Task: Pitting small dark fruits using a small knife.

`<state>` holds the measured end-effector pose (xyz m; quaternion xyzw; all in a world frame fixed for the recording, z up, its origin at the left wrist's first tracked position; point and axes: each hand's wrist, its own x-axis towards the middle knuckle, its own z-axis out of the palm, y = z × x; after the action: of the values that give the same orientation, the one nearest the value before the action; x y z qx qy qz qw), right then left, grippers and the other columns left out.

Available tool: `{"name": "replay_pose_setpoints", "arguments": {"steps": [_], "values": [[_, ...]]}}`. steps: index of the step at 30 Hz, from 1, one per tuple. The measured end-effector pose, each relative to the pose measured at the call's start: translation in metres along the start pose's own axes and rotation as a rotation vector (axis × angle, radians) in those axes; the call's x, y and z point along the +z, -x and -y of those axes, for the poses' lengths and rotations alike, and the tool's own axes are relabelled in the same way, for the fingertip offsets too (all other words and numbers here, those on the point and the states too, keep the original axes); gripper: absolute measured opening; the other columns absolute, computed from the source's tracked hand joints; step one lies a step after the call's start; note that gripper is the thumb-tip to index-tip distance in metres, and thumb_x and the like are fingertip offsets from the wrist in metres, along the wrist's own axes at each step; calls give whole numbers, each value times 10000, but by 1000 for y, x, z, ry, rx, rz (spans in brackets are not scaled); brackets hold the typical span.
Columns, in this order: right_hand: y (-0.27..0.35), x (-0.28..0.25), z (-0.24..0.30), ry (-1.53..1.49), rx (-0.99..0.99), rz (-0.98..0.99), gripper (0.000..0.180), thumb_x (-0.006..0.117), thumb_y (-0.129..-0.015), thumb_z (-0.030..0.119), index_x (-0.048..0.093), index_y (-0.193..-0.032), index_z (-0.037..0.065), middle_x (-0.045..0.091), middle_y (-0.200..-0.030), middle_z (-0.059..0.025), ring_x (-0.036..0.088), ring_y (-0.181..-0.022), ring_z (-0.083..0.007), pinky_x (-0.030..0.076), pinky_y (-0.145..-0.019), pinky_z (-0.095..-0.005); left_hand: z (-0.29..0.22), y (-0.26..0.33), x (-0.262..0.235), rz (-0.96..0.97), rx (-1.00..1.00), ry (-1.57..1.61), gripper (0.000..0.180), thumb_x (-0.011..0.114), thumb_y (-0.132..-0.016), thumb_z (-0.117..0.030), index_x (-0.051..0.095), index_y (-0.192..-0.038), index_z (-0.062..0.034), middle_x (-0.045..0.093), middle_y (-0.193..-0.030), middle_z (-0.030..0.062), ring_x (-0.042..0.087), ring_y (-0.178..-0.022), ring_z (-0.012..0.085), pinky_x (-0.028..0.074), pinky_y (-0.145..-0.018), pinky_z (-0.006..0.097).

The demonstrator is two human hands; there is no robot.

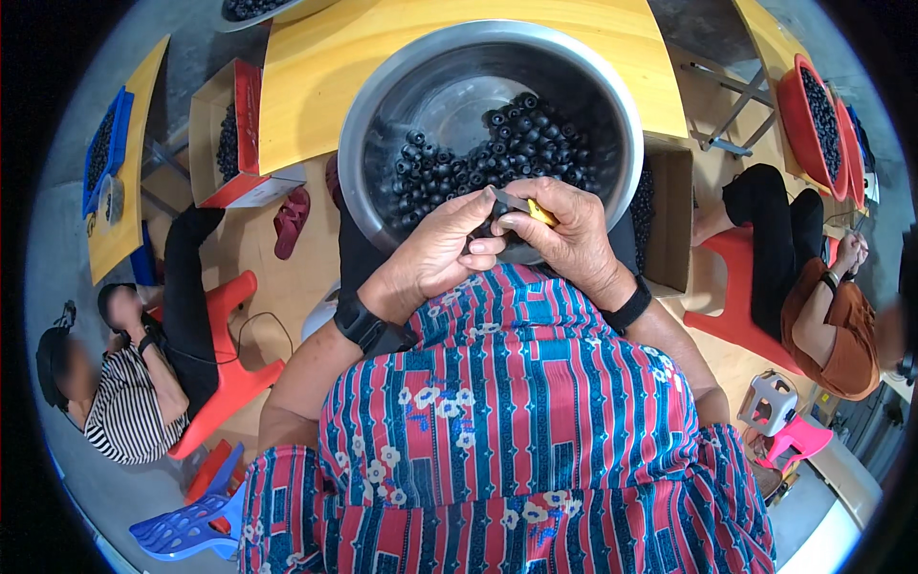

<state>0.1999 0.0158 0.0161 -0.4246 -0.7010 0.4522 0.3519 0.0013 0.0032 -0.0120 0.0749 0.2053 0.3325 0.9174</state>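
Two hands (507,234), yellow-handled tool (538,212) pointing upper-left

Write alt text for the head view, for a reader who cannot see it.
Seen from above, a person's left hand and right hand meet over a steel bowl of small dark round fruits, the right holding a yellow-handled tool. Two other people sit on red stools either side.

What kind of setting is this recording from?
Probably a small hand-sorting or assembly workshop. A steel bowl of small black round parts sits at the yellow table, more fill the red tray and cardboard box, and other people sit on red stools.
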Motion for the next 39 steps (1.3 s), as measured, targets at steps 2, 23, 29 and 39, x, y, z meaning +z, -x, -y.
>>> {"name": "replay_pose_setpoints", "arguments": {"steps": [2, 23, 29, 39], "values": [[0, 1, 2, -8, 10, -6, 282, 744, -830, 140, 688, -1088, 44, 712, -996, -110, 697, -904, -219, 534, -784, -293, 0, -1, 2, -9, 5, 1, 284, 536, -1014, -324, 527, -1171, -87, 530, -908, -4, 431, -662, 44, 360, -533, 166], [-5, 0, 4, 2, 27, -106, 240, 740, -834, 150, 667, -1020, 17, 686, -884, -125, 679, -817, -189, 518, -721, -291, 0, -1, 12, -110, 100, -71, 234, 450, -1051, -303, 508, -1148, -98, 474, -863, -15, 397, -651, 25, 325, -500, 135], [-4, -6, 0, 193, -111, -29, 207, 693, -868, 239, 654, -960, 57, 638, -810, -141, 639, -744, -332, 506, -658, -373, -2, 0, 11, -110, 121, -176, 195, 422, -1052, -265, 515, -1124, -109, 457, -846, -13, 384, -636, 39, 318, -520, 158], [-2, -5, 4, 330, -170, 9, 209, 719, -845, 260, 656, -932, 81, 624, -775, -113, 642, -703, -313, 499, -606, -394, -2, 2, 16, -100, 158, -306, 178, 395, -1053, -226, 499, -1096, -88, 459, -862, -13, 372, -635, 17, 315, -515, 145]]}}
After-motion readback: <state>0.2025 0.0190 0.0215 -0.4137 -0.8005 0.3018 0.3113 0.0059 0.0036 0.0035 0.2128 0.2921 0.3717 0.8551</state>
